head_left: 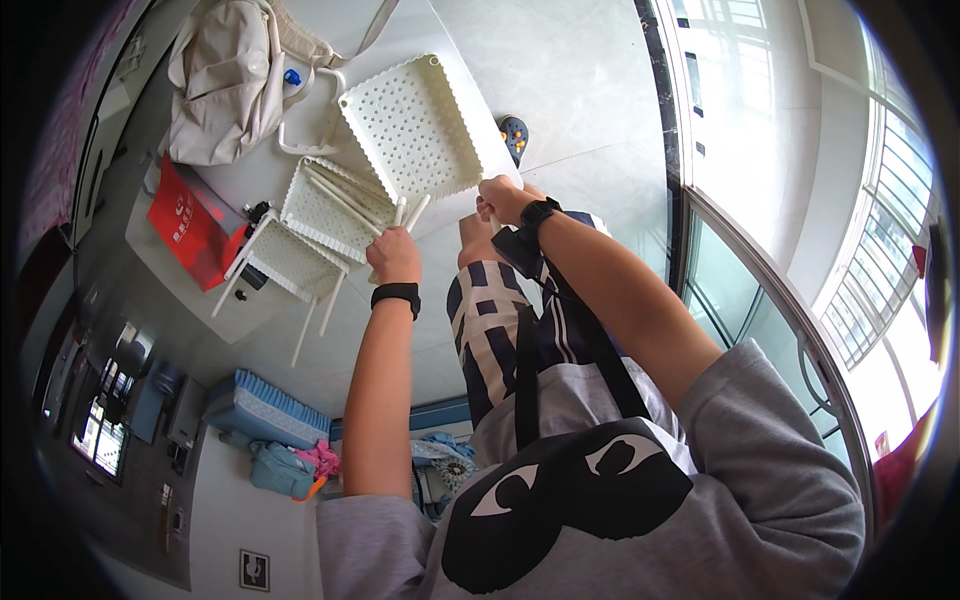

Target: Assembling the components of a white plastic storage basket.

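Observation:
My left hand [395, 256] is closed around cream plastic tubes [416, 212], whose ends stick out above the fist and spread apart. At the table's near edge, my right hand [506, 201] is also closed, with a short pale tube end [495, 225] showing beneath it. Just beyond the hands a large cream perforated basket tray [412, 128] with a scalloped rim lies on the table. To its left is a smaller perforated tray [330, 212] with several loose tubes [345, 196] lying across it. Nearer still, another small tray [290, 262] has tubes fitted at its corners like legs.
On the grey-white table [455, 50] rest a beige backpack [225, 85], a red bag [190, 225] and a small blue object [292, 77]. A dark clog [514, 138] shows on the floor past the table edge. Glass sliding doors [745, 290] stand at the right.

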Motion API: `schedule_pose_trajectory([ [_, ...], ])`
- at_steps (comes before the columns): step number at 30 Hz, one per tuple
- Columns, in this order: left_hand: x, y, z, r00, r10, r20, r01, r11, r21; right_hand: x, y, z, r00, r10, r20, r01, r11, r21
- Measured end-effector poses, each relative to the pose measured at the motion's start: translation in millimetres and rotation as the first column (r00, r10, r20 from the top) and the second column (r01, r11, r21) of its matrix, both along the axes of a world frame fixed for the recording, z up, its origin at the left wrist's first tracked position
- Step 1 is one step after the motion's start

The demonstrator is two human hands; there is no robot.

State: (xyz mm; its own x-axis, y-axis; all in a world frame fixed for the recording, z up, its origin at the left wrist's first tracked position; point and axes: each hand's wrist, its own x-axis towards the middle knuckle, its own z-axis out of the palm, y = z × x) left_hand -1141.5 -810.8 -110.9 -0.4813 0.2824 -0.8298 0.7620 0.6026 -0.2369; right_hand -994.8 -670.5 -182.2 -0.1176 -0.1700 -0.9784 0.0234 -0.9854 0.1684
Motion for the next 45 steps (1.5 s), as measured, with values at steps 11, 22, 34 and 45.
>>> schedule_pose_trajectory([
  [11, -5.5, 8.5, -3.4, 0.999, 0.002, 0.053, -0.001, 1.000, -0.020, -11.4, 0.9, -11.4, 0.922, 0.386, 0.036, -0.386, 0.923, 0.000],
  [22, -20.1, -14.5, 4.8, 0.977, 0.182, 0.108, -0.195, 0.973, 0.122, 8.0, 8.7, 11.1, 0.937, 0.331, -0.107, -0.323, 0.942, 0.086],
  [34, -88.5, 4.7, 131.8, 0.361, 0.747, 0.559, -0.930, 0.240, 0.280, 16.8, 109.1, 101.8, 0.778, 0.618, 0.114, -0.486, 0.476, 0.733],
  [45, -49.0, 82.9, 130.1, 0.002, 0.487, 0.874, -0.973, 0.203, -0.110, -93.1, 62.5, 167.4, 0.342, 0.932, -0.116, -0.454, 0.272, 0.848],
])
